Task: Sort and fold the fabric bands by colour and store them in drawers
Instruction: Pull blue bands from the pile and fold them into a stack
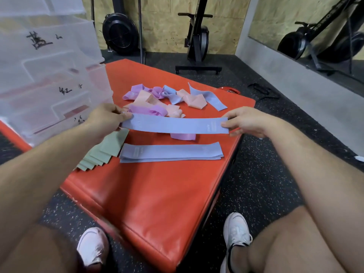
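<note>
Each hand is pinching one end of a blue band [175, 125]: the left hand [107, 118] is nipping the nine o'clock end between thumb and curled fingers, and the right hand [246, 122] is doing the same at the three o'clock end. The band is therefore being drawn out flat and nearly taut, hanging just above the mat [157, 194] rather than lying on it. Its long axis is running from nine to three o'clock, the right end dipping a touch toward four, and its broad face is turning up toward the camera, with a faint printed mark showing near the right end. That is looking like a deliberate match. The blue stack [171, 152], lying at six o'clock from the held band, is pointing along the same nine-to-three line, so the band is probably being smoothed and lined up for laying on top. The green stack [102, 152] is fanning out at seven o'clock, just beside the blue stack's left end and angling toward one o'clock. The heap [163, 99] of unsorted pink, purple and blue bands is sitting at twelve o'clock, and a purple band [183, 136] is peeking out from under the held one. The drawers [49, 85] are standing at ten o'clock, near the left arm, seemingly waiting for finished stacks; whether any is sitting ajar I cannot tell
</note>
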